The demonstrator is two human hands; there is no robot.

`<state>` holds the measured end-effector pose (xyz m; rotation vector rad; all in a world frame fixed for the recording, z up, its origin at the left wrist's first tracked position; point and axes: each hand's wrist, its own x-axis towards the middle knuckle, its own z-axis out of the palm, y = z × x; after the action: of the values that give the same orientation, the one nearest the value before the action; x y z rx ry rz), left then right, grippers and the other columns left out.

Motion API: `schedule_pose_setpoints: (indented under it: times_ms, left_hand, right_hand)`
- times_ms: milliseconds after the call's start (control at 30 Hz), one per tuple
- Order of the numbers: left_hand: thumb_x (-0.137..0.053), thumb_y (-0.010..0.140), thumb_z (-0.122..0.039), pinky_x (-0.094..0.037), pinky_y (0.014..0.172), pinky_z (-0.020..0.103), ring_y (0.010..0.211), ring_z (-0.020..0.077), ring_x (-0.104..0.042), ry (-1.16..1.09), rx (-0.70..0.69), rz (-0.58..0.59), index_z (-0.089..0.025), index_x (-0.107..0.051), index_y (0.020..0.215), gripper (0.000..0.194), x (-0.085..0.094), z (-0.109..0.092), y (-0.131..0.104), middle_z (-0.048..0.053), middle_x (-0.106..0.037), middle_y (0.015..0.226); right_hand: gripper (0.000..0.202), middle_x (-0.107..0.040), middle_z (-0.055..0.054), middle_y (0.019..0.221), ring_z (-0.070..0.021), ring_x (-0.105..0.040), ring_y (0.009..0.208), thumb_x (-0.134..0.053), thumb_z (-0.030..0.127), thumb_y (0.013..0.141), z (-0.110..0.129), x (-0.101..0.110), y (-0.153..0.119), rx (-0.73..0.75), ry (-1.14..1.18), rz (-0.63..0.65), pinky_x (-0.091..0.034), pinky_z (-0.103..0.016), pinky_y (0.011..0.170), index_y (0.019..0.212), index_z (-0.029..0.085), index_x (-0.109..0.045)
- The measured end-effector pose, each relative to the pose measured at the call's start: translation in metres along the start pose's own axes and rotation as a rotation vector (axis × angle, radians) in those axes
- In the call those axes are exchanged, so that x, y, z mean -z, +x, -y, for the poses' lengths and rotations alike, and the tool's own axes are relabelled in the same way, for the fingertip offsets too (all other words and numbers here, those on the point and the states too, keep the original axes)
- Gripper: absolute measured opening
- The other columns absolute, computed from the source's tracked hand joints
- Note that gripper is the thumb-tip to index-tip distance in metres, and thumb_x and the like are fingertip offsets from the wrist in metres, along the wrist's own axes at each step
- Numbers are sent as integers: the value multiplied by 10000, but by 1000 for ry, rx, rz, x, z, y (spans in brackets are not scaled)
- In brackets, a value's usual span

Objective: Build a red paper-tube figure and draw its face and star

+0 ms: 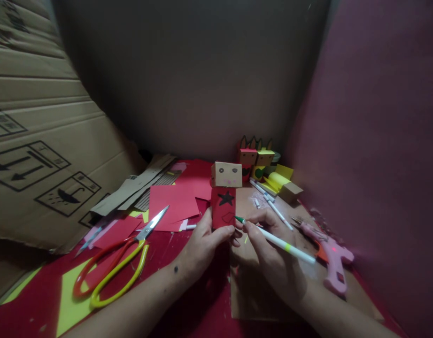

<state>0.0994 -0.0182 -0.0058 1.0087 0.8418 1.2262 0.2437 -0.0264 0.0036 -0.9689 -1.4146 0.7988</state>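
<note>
Upright in my left hand (205, 234) is a cardboard figure (223, 209) with a red paper body and a plain box head. Its head carries drawn eyes and pink marks. A dark star fills the upper body, and below it is an outlined shape. The left fingers wrap the lower body, thumb across the front. My right hand (269, 244) pinches a white marker pen (282, 243) with a green tip and a yellow band. The pen's tip is at the right edge of the outlined shape; whether it touches the paper I cannot tell.
Large scissors (121, 263) lie at left, blades partly open, near red paper sheets (172, 206) and cardboard strips (139, 183). A pink glue gun (331, 253) rests at right on a cardboard sheet (251, 295). Behind stand two finished-looking figures (255, 159). A cardboard box (43, 117) and walls enclose the table.
</note>
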Motion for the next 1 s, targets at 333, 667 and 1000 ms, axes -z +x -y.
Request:
schedule_pose_setpoints:
  times_ms: [333,667,1000]
  left_hand:
    - [-690,805,-240,-524,766,358,763,192,-654,56,-9,7,-175,-566,1003,242,1,-1,1,47,-698,872]
    - [-666,789,-197,-521,741,333,766,184,-655,53,-4,2,-193,-566,985,220,3,1,1,30,-699,854]
    - [-690,760,-191,-521,762,328,804,196,-660,42,-1,-8,-186,-584,995,258,4,0,2,28,-702,878]
  right_hand:
    - [96,-647,20,661,-148,-624,578,-560,248,919,-7,3,-3,57,-29,97,-489,-250,516,828,238,-589]
    - [123,-637,0,708,-150,-619,629,-552,258,905,-2,1,-3,88,-23,139,-459,-239,511,788,226,-573]
    - [109,-615,7,676,-142,-597,584,-564,256,900,-4,3,-4,86,-18,155,-466,-242,505,799,217,-581]
